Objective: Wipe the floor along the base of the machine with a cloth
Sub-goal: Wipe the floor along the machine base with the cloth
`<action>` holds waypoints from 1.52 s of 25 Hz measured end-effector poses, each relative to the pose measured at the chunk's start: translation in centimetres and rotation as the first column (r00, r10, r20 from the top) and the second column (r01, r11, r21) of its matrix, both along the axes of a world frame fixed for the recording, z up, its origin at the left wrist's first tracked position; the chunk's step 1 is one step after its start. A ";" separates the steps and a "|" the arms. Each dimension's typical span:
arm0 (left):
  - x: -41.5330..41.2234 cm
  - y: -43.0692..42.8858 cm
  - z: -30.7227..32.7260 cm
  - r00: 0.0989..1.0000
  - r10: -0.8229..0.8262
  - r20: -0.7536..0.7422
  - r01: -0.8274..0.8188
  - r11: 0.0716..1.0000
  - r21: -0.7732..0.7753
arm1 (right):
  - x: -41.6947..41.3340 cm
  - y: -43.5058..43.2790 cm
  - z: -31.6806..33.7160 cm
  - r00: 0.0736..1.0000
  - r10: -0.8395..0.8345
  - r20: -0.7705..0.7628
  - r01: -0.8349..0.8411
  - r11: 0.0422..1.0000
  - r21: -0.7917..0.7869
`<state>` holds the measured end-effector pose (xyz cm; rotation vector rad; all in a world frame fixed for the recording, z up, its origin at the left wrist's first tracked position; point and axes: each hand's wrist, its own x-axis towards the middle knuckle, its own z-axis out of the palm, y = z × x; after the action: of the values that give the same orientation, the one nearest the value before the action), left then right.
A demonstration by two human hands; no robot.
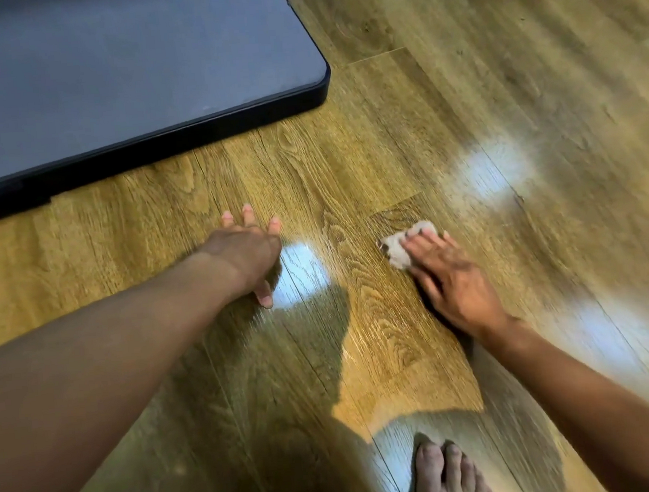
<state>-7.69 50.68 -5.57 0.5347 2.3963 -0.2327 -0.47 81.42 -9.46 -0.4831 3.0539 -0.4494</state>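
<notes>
1. Wood-look floor fills the head view, glossy with pale glare patches; none of its own edges show. The machine base, a dark panel with a black rim, sits toward the far left, its rounded corner pointing to the right.
2. The cloth lies on the planks in front of that corner and apart from the rim, pinned under the right hand.
3. Its fingers lie nearly straight and close together, pressing the cloth down, not curled round it.
4. The left hand is braced flat on the floor, fingers spread, nearer the rim.
5. Risks, as I judge them: so small a wad may slip from under flat fingers, and the strip right against the rim could be missed. The braced palm might also slide on the shiny planks.
6. The cloth is bunched, with no clear long axis; the part showing runs across the fingertips, which aim toward the base.
</notes>
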 end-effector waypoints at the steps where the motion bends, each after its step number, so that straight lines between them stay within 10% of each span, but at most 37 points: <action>1: 0.1 0.1 0.1 1.000 -0.008 -0.006 0.008 1.000 -0.008 | -0.4 -0.6 0.0 0.994 -0.104 0.013 0.105 0.993 -0.057; 7: 0.1 0.3 0.7 1.000 -0.008 -0.006 0.008 1.000 -0.019 | 2.0 0.1 -0.4 0.919 0.392 0.051 -0.393 0.919 0.019; 12: 0.1 0.5 1.1 1.000 -0.019 0.015 0.019 0.999 -0.041 | -5.4 -2.6 -0.3 0.991 -0.122 0.055 0.127 0.987 -0.102; 18: 0.2 0.8 1.3 0.999 -0.022 0.030 0.023 1.000 -0.018 | -3.1 -1.7 -0.5 0.920 0.387 0.064 -0.387 0.922 -0.012; 23: 0.2 1.0 2.2 0.999 0.011 0.049 -0.011 1.000 -0.005 | -9.9 -5.2 -0.3 0.990 -0.133 0.041 0.136 0.985 -0.109; 28: 0.0 1.1 2.5 0.998 0.026 0.054 -0.027 1.000 0.008 | -7.9 -4.2 -0.7 0.919 0.394 -0.018 -0.395 0.917 -0.056; 33: -0.2 1.1 2.3 0.998 0.022 0.051 -0.022 1.000 0.008 | -15.9 -6.7 -0.6 0.994 -0.109 0.001 0.108 0.983 -0.148; 38: -0.4 1.3 2.4 0.999 -0.022 0.048 0.021 1.000 0.007 | -13.1 -6.8 -1.2 0.951 0.310 0.007 -0.309 0.949 -0.060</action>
<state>-8.05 52.03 -3.18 0.5632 2.3466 -0.2191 -13.54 74.66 -10.70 -0.9375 2.8792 -0.5239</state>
